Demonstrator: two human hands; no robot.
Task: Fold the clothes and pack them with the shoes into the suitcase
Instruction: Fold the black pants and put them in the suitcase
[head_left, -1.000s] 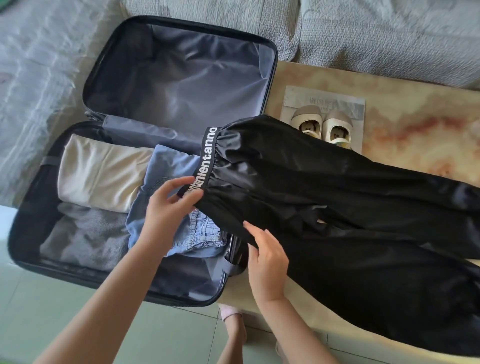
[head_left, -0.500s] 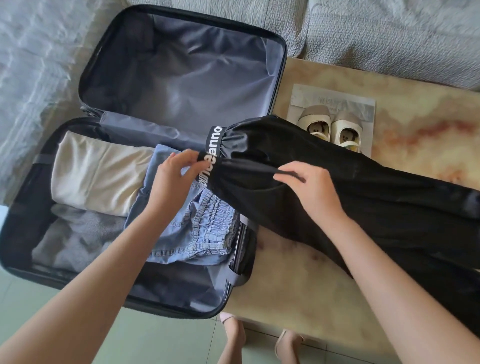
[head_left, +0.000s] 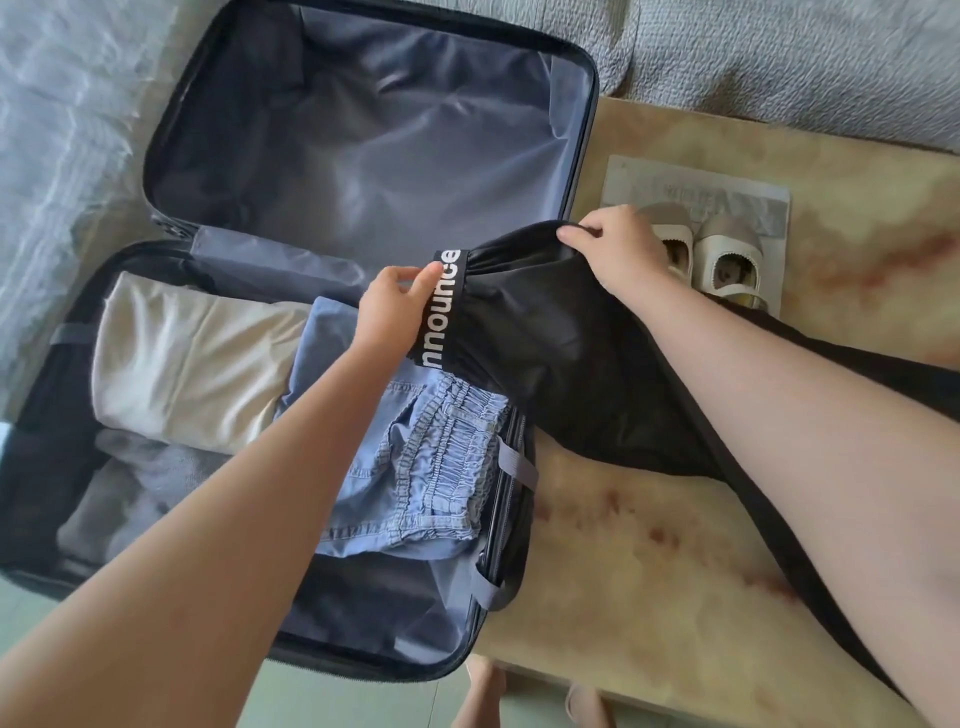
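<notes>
Black trousers (head_left: 561, 364) with a lettered waistband lie across the marble table (head_left: 649, 571), folded lengthwise. My left hand (head_left: 392, 312) pinches the waistband at the suitcase's edge. My right hand (head_left: 618, 249) grips the trousers' upper folded edge just in front of the shoes. The open suitcase (head_left: 582, 171) holds a folded beige garment (head_left: 192, 358), blue denim shorts (head_left: 415, 467) and a grey garment (head_left: 130, 493). A pair of cream shoes (head_left: 727, 260) stands on paper behind the trousers, the left shoe partly hidden by my right hand.
A grey quilted sofa (head_left: 779, 67) runs along the back and left. The suitcase lid lies open with grey lining. The paper sheet (head_left: 701, 182) under the shoes sits at the table's far side. Pale green floor tiles (head_left: 363, 696) and my feet show below.
My right hand has moved from the trousers' near edge up and over to the far edge, carrying the fabric across. My left hand slid up along the waistband.
</notes>
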